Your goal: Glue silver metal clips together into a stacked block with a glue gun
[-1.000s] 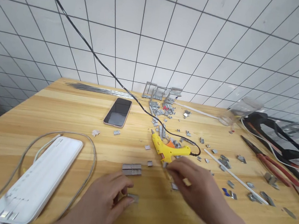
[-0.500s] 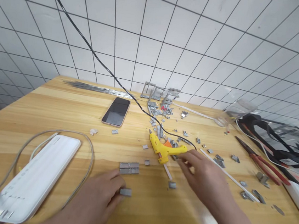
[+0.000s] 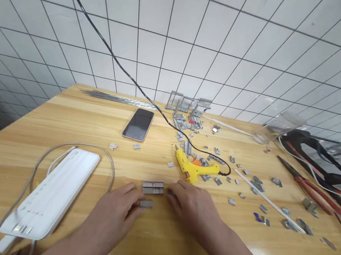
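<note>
My left hand [image 3: 115, 215] rests on the wooden table [image 3: 67, 120] and pinches a small grey metal strip [image 3: 146, 203] between thumb and fingertips. Just beyond it lies a wider block of grey metal strips [image 3: 152, 187]. My right hand [image 3: 194, 206] lies palm down to the right of that block, fingers curled, its fingertips close to the block's right end; whether it holds anything is hidden. A yellow glue gun [image 3: 195, 170] lies just beyond my right hand with its black cord running up to the wall.
A white power strip [image 3: 52, 192] with a grey cable lies at the left. A phone [image 3: 138, 124] lies face up farther back. Several small metal pieces [image 3: 189, 123] litter the middle and right. Red-handled pliers [image 3: 310, 186], a white glue stick [image 3: 268, 200] and black straps lie at right.
My right hand has come back from beside the glue gun to the block of strips. My left hand has slid the small strip forward, closer to the block.
</note>
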The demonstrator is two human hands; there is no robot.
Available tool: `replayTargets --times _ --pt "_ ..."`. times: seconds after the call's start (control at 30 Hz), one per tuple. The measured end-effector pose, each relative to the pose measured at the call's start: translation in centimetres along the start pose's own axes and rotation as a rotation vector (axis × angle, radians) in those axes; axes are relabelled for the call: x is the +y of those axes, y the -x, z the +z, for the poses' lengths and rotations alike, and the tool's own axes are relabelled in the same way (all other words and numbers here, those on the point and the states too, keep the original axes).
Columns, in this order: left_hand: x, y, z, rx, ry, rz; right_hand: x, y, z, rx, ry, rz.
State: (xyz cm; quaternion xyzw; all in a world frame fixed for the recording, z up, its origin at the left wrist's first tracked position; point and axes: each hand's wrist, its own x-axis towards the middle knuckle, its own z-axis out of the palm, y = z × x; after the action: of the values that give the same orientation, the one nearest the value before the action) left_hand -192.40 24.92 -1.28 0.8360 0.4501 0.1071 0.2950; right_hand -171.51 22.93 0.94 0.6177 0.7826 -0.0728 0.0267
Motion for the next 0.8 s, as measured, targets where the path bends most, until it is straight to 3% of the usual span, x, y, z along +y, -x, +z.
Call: replayTargets --times 0.2,0.4,0.63,0.8 --pt "-0.3 0.0 0.4 0.017 0.024 0.054 -1.8 1.0 1.2 0.102 -0.249 -0.174" --pt "-0.3 0.0 0.4 0.014 0.056 0.074 -1.3 1.1 2.1 0.229 -0.315 -0.158" --pt "-0.4 0.0 0.2 -0.01 0.052 0.036 -1.1 1.2 2.2 0.255 -0.255 -0.202" --pt "-0.1 0.2 -0.8 -0.032 0.078 0.025 -1.1 1.2 2.4 0.284 -0.274 -0.159"
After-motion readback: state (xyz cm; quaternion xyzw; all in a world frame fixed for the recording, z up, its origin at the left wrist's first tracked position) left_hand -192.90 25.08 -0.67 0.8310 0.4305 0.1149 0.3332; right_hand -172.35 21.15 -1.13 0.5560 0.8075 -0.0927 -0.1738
